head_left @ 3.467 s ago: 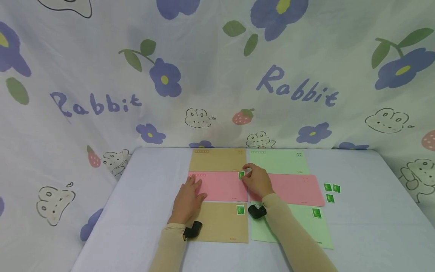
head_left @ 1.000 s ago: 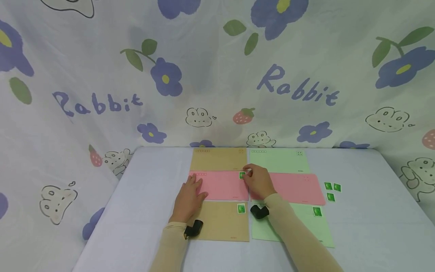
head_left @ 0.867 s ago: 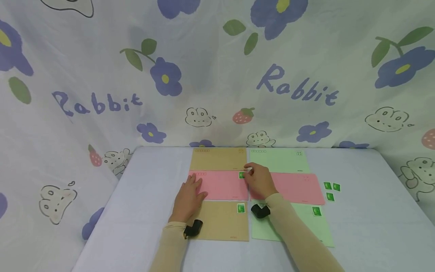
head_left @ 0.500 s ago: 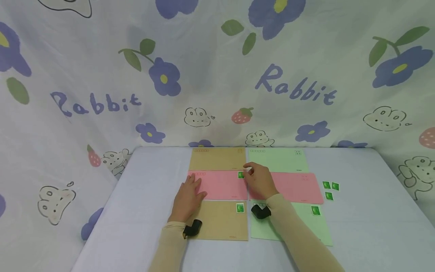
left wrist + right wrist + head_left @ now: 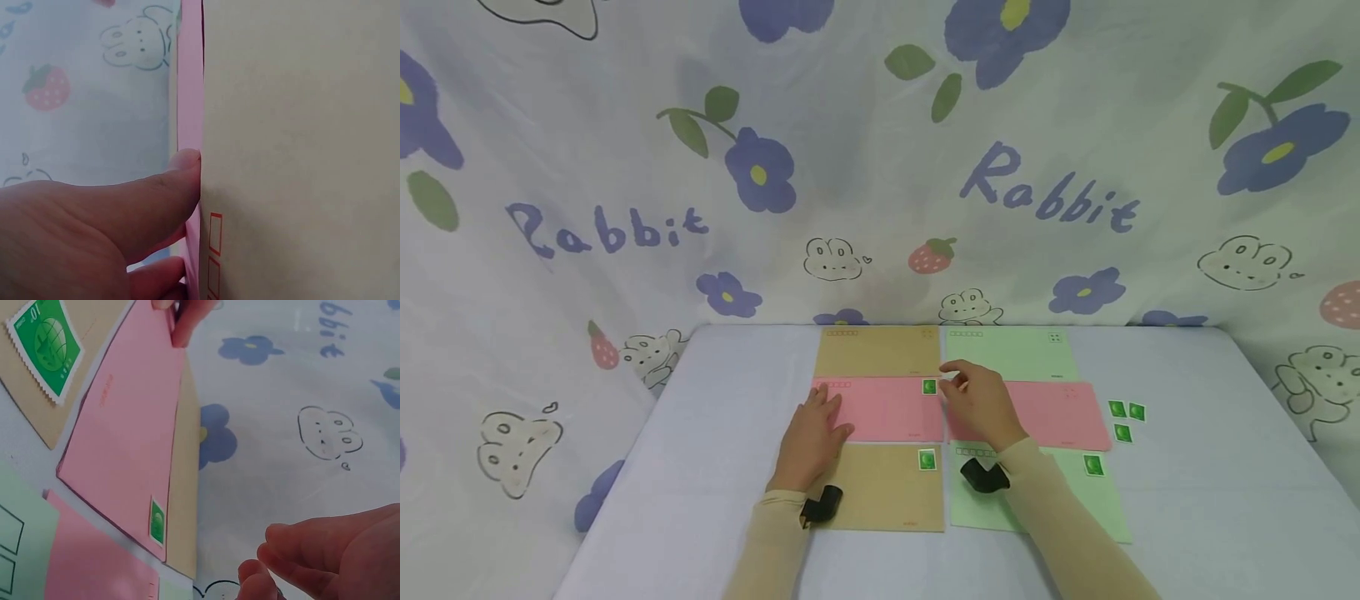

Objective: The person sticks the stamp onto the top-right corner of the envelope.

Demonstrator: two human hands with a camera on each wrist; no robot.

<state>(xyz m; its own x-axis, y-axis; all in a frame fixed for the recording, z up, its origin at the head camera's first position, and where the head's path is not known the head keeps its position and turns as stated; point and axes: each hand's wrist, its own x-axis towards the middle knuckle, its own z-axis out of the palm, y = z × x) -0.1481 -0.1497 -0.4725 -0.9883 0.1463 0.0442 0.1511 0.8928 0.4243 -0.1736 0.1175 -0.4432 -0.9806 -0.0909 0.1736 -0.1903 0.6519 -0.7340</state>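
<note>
My left hand (image 5: pixel 807 440) lies with spread fingers on the left end of the left pink envelope (image 5: pixel 880 412). In the left wrist view its thumb (image 5: pixel 184 164) shows beside the edge of the near brown envelope (image 5: pixel 300 137). A green stamp (image 5: pixel 930 387) sits at the pink envelope's upper right corner. Just right of that stamp hovers my right hand (image 5: pixel 988 406), fingers loosely bent over the envelopes. Seen from the right wrist, its thumb and fingertips (image 5: pixel 275 532) hold nothing, and the stamp (image 5: pixel 157 522) lies flat on the pink paper.
Behind are a brown envelope (image 5: pixel 876 354) and a green one (image 5: pixel 1011 354); a second pink envelope (image 5: pixel 1056 417) lies right. The near brown envelope (image 5: pixel 887 500) and near green one (image 5: pixel 1108 508) each bear a stamp. Three loose stamps (image 5: pixel 1123 433) lie on the white table (image 5: pixel 1210 467).
My right hand's fingertips have come off the stamp and drawn slightly right, uncovering it on the pink envelope. My left hand has stayed on that envelope.
</note>
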